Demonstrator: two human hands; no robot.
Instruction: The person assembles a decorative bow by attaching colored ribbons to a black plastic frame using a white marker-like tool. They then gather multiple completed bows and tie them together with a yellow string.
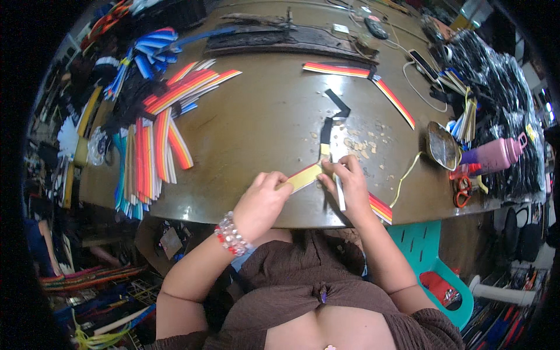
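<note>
My left hand (265,195), a beaded bracelet on its wrist, pinches the near end of a flat strip (304,179) with a pale yellow face and a red edge. At the strip's other end my right hand (349,178) is closed, its fingertips on that end. A slim white piece (341,200) sticks out below the right fingers; its kind cannot be made out. Just beyond lies a folded black band (325,131), reaching toward the fingertips. Partly behind my right wrist is a red, orange and yellow striped strip (380,208).
Bundles of striped strips (166,146) lie at the left, blue ones (154,49) behind. Tan scraps (363,146) are scattered beyond my right hand. At right stand a metal dish (441,146), orange-handled scissors (462,192) and a pink bottle (496,153). A dark wooden board (280,42) lies far back.
</note>
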